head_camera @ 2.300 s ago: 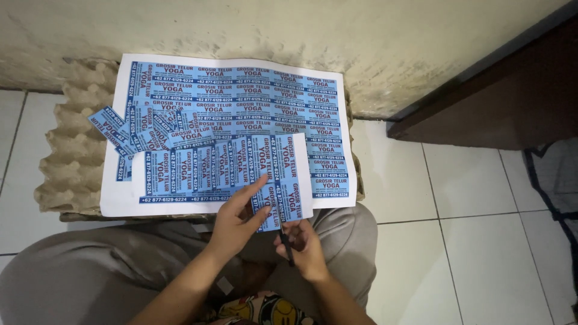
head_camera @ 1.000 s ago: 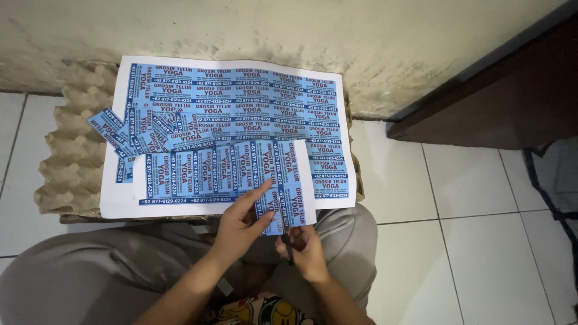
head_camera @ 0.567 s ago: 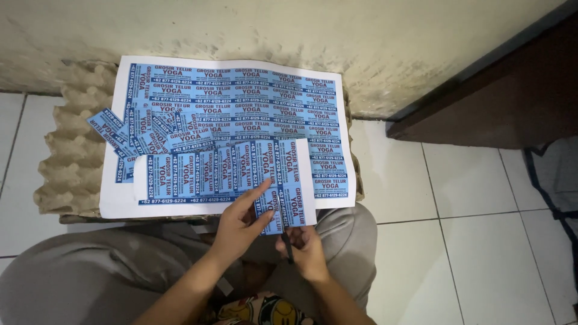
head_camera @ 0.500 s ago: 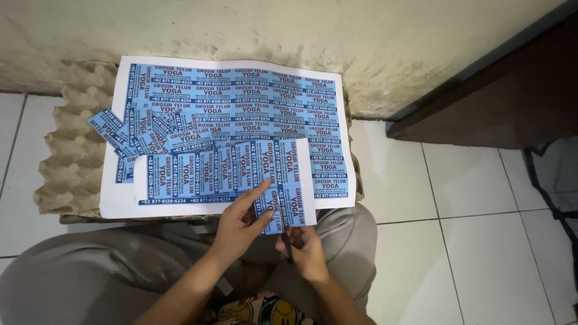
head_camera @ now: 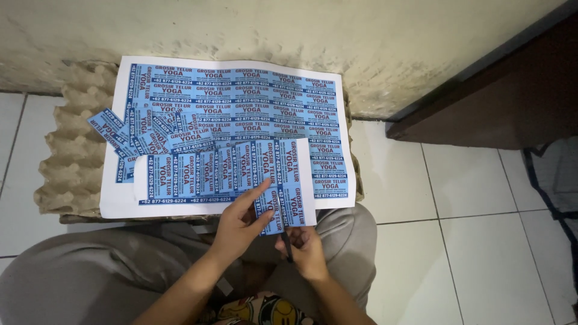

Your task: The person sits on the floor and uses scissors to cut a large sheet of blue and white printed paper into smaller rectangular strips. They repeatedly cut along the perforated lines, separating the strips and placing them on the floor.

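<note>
At the far left a stack of grey cardboard egg trays [head_camera: 66, 162] lies on the white tiled floor [head_camera: 481, 241], against the stained wall [head_camera: 301, 30]. On the trays rests a large white sheet printed with rows of blue labels [head_camera: 241, 96]. A loose heap of cut blue labels [head_camera: 144, 135] lies on its left part. Nearer, a cut strip of blue labels [head_camera: 211, 174] lies over the sheet's near edge, reaching from left of centre to the hands. The left hand [head_camera: 238, 225] pinches that strip's right end, index finger stretched along it and thumb under the paper. Just to its right, the right hand [head_camera: 307, 250] is curled around dark scissors [head_camera: 286, 244], whose blades meet the strip's near edge. At the far right stands a dark brown wooden door [head_camera: 500, 102].
</note>
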